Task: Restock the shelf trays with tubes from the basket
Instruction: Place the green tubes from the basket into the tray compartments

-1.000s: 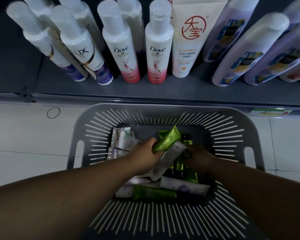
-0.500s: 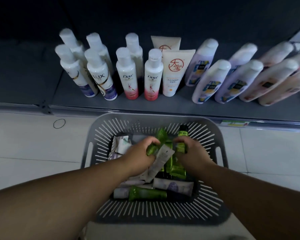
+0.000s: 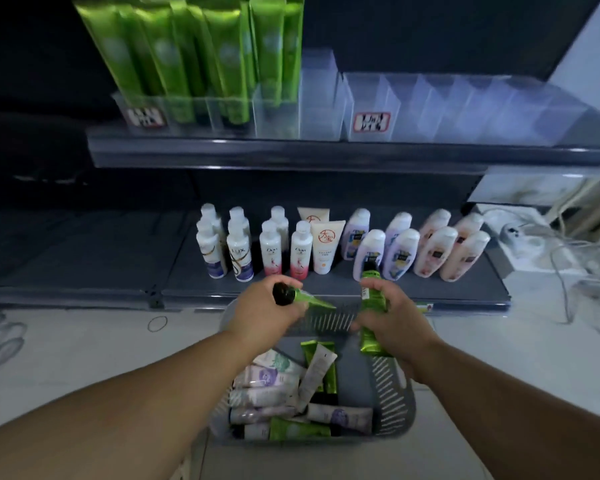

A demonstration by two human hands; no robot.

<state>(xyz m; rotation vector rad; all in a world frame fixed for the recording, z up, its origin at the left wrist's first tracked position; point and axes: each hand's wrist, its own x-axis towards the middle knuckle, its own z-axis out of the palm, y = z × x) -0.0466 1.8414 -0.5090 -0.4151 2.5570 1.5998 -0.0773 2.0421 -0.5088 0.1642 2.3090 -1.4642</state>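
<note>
A shop: stocked shelves (image 3: 291,157) of toiletry bottles (image 3: 271,251), price-tagged trays (image 3: 371,126).

Body is seen as two bare forearms only: left forearm (image 3: 118,403), right forearm (image 3: 499,393), skin uncovered to the frame edge. Bare left hand (image 3: 267,308) and bare right hand (image 3: 395,323) are shown; finer detail is lost to dim light.

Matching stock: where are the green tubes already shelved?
Head view, upper left: shelved green tubes stand in the left clear tray on the upper shelf.

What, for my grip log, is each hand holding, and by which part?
Left hand grips one green tube near its black cap; right hand grips a second green tube mid-body.
</note>
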